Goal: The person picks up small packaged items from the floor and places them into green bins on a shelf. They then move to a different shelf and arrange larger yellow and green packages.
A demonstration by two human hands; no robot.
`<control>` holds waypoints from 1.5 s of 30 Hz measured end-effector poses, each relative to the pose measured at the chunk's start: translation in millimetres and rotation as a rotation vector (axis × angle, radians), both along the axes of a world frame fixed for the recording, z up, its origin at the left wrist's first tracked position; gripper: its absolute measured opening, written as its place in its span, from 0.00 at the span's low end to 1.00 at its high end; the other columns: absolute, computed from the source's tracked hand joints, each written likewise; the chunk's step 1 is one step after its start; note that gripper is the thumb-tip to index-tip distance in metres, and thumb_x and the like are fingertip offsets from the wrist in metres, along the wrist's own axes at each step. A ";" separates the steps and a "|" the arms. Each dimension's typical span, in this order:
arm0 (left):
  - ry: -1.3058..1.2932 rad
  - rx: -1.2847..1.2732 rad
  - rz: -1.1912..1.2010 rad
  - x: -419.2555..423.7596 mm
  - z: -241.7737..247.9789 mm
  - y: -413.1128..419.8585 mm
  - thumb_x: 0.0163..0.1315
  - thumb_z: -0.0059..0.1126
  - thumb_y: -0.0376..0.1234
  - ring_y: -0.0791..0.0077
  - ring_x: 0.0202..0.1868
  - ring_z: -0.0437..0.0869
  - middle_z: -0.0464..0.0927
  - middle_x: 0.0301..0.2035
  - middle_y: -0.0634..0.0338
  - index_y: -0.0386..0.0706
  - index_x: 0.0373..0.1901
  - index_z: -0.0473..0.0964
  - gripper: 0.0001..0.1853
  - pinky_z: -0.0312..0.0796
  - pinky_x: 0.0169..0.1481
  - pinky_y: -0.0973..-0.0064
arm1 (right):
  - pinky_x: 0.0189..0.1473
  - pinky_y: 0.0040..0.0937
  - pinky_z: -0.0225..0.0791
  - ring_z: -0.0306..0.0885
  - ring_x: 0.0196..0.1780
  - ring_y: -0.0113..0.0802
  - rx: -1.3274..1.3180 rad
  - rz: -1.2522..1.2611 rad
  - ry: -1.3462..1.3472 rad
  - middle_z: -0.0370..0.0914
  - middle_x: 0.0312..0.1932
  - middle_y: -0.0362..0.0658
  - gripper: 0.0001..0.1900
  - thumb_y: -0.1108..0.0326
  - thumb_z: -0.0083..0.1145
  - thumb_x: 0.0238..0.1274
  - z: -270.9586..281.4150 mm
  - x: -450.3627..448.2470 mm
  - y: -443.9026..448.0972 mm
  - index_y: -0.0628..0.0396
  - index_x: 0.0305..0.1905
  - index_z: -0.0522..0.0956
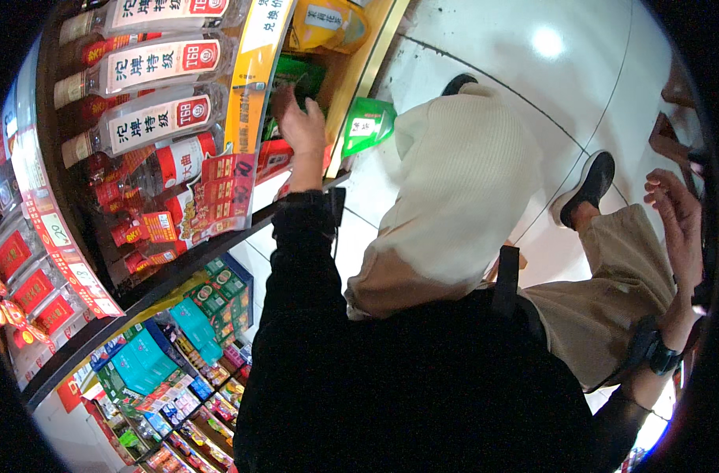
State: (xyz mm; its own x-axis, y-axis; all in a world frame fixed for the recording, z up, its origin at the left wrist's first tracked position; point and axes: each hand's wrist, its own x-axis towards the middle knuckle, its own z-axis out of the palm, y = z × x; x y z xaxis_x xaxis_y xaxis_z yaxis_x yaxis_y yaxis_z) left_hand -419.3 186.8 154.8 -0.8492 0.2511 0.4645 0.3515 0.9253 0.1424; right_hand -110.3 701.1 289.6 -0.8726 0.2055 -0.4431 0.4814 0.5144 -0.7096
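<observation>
My left hand reaches into a low shelf, its thumb and fingers apart and partly blurred. Just past the fingertips lies a dark green package, partly in shadow. A red package sits below the hand. Outside the shelf's gold edge, a bright green pouch with a white label is close to my beige-trousered knee; I cannot tell whether it rests on the floor. Over by my other knee, at the right rim, is my right hand, its fingers loosely bent around nothing visible and a dark watch on the wrist.
Clear glass liquor bottles line the shelf above, behind a yellow price strip. A yellow pouch sits on the low shelf. Small packaged goods fill a rack at lower left. White tiles cover the floor; dark brown furniture legs stand at right.
</observation>
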 end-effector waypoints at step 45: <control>-0.104 -0.128 0.289 -51.6 -6.8 7.1 0.55 0.61 0.37 0.47 0.47 0.80 0.80 0.44 0.49 0.47 0.44 0.79 0.14 0.72 0.52 0.56 | 0.46 0.26 0.68 0.73 0.40 0.28 0.059 -0.037 -0.029 0.75 0.38 0.43 0.12 0.66 0.49 0.70 4.0 -14.8 -23.2 0.63 0.49 0.74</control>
